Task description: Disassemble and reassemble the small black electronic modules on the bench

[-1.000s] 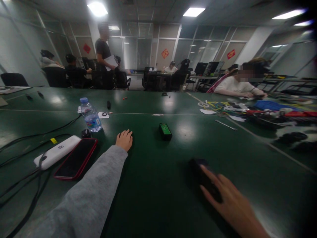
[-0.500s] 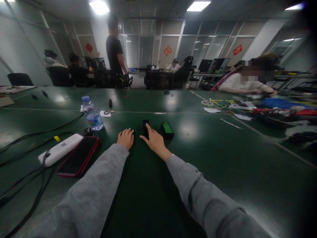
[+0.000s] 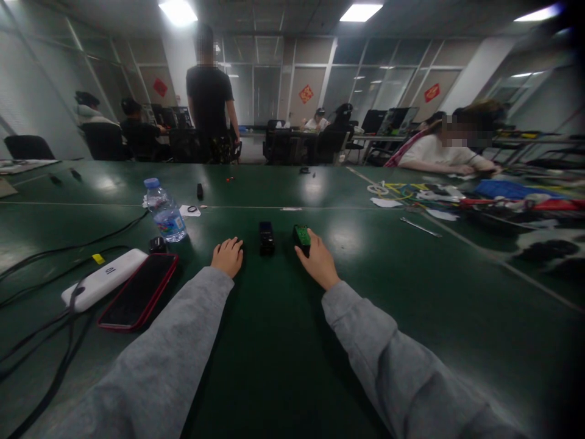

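Observation:
My left hand (image 3: 228,257) lies palm down on the green table, fingers stretched out and nothing under them that I can see. To its right stands a small black device (image 3: 266,238) with a dark screen at its top, touched by neither hand. My right hand (image 3: 319,261) has its thumb at the near side and its fingers at the right side of a black case with a green circuit board (image 3: 301,235) on top. The case appears to rest on the table; the hand hides its right part.
Left of my arm lie a red-edged phone (image 3: 139,291), a white power bank (image 3: 107,277) with black cables and a water bottle (image 3: 165,212). A wrench (image 3: 420,227) and a heap of cables (image 3: 411,190) lie to the right. A person (image 3: 434,149) leans on the table's far right.
My right hand has left the black device and moved right, onto the case with the circuit board. My left hand stays flat. The standing person in the background has turned.

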Motion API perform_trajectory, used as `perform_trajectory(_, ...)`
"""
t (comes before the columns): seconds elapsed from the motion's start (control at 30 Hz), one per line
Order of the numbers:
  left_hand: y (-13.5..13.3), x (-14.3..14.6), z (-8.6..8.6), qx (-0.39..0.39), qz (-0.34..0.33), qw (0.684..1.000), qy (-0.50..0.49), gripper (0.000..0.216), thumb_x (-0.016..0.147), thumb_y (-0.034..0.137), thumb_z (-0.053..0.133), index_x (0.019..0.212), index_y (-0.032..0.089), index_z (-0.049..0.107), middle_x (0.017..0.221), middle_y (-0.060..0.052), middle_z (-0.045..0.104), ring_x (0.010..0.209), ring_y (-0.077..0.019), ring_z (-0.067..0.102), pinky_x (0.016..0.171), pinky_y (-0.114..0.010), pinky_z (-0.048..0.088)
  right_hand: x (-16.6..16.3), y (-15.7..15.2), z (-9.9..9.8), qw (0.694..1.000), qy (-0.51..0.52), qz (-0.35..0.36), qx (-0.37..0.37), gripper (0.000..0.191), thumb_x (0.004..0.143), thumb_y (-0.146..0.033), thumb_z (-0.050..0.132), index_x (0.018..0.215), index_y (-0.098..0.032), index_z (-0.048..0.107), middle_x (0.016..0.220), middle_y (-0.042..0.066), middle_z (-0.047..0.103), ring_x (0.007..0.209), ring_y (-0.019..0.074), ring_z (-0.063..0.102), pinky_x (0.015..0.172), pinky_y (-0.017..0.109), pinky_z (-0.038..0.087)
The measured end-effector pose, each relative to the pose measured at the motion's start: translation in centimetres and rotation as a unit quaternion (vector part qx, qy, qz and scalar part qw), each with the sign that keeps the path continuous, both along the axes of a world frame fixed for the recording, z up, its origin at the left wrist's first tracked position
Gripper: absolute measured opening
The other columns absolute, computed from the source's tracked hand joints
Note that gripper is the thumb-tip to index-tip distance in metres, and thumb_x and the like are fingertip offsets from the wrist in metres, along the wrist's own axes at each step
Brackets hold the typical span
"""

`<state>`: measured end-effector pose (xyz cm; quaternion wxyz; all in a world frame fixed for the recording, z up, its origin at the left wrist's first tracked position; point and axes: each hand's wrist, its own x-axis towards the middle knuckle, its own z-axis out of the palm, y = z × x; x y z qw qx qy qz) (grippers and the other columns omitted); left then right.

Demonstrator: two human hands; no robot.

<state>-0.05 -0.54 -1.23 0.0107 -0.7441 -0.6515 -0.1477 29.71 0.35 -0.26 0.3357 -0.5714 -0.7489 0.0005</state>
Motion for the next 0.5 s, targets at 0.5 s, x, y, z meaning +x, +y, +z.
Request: perform_trajectory(0.5,-0.03,0.07,0.0,-0.007,0.008,1.0,0.007,0.045,0.098,0.031,0.033,0.138,0.019,0.048,0.148,-0.009,0.046,0.137,-0.0269,0.04,0.112,-0.051,0.033,-0.11,0.18,0.03,1.0,0.009,-0.008,-0.011,0.059,0.093,-0.043,0.047,0.139,-0.006,0.039,0.129,0.021,0.052,0.112,0.032,0.058,0.092,0.047,0.052)
